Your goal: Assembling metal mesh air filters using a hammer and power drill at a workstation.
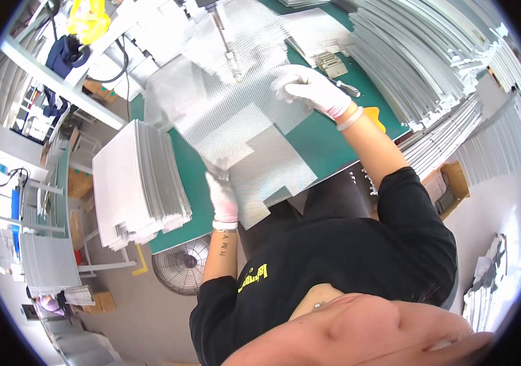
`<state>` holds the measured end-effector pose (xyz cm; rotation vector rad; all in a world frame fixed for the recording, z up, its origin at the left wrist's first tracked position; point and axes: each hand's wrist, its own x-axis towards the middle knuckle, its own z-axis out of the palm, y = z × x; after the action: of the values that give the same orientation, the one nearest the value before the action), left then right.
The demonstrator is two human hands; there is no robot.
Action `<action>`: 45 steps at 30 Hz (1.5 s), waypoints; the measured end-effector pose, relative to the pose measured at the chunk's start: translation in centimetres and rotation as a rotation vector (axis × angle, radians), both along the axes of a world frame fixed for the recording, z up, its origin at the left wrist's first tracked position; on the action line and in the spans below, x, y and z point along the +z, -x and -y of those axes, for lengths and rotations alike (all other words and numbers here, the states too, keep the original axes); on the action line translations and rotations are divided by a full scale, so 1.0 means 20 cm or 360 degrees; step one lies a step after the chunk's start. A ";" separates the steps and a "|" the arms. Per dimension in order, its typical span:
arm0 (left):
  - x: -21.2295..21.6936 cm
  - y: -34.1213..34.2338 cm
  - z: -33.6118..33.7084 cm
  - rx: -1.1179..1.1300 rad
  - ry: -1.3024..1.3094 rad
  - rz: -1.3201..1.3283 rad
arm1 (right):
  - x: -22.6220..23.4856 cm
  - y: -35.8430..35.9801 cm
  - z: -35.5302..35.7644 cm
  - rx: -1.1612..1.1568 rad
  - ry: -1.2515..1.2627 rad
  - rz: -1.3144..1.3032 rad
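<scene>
A silvery mesh sheet [266, 161] with notched edges lies in front of me, overlapping the green table's near edge. My left hand [221, 198], in a white glove, is closed at the sheet's left edge; its fingertips are blurred. Farther off and to the right, my right hand [312, 90], also gloved, curls its fingers and thumb at the mesh's far right side, the tips smeared by motion. Between the hands, a slim metal rod with a brass-coloured tip [238, 76] comes down over the mesh. More mesh sheets [236, 36] spread beyond it.
A stack of pale panels [132, 183] stands on the green table [327, 149] at left. Large stacks of metal sheets [406, 55] rise at right. Near my right hand are a screwdriver [349, 88], metal blocks [330, 64] and a yellow piece [374, 118]. A floor fan [184, 263] sits below left.
</scene>
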<state>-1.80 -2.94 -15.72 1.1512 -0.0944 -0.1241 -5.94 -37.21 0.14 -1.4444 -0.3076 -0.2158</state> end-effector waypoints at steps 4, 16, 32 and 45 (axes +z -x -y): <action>0.23 0.04 -0.13 -0.0342 0.0478 0.0101 | -0.03 0.11 -0.11 -0.0062 0.0011 -0.0094; 0.30 0.55 -0.21 0.0239 -0.1637 0.0282 | -0.30 0.52 -0.56 -0.0634 0.1290 -0.0321; 0.17 0.45 -0.12 0.0121 -0.2199 0.0334 | -0.60 0.31 -0.40 -0.0720 0.1492 -0.0208; 0.13 0.43 -0.10 0.0058 -0.2314 0.0261 | -0.75 0.32 -0.41 -0.0829 0.1707 -0.0062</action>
<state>-10.35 -0.96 -13.08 2.6145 -0.1296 -0.0503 -12.37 -28.92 -14.81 -2.5823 0.0252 -0.4857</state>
